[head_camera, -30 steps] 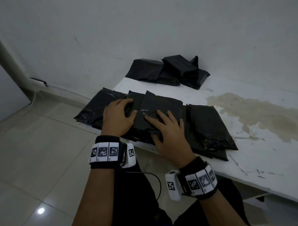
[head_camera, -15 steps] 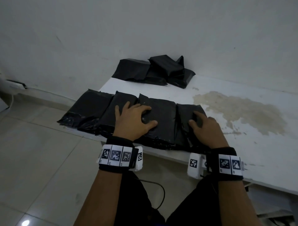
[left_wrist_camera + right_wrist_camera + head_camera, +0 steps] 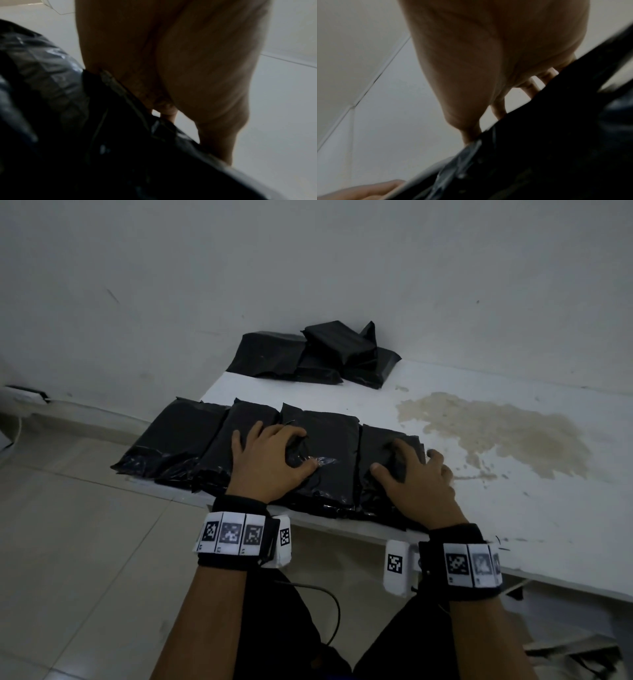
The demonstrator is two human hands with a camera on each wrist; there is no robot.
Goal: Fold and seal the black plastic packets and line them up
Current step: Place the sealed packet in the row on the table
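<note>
While laid side by side on the worktop (image 3: 513,508), four black packets (image 3: 322,453), long axes pointed wall-ward, pressed by left hand (image 3: 270,463), right hand (image 3: 414,484), fingers bent, nothing gripped.

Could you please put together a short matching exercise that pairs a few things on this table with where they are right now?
Things:
1. left hand
2. right hand
3. heap of black packets
4. brown stain

Places:
A. at the far edge of the table, against the wall
B. on the rightmost packet of the front row
C. on the bare white tabletop, right of the row
D. on the row's third packet from the left

Pairs: 1-D, 2-B, 3-A, 4-C
</note>
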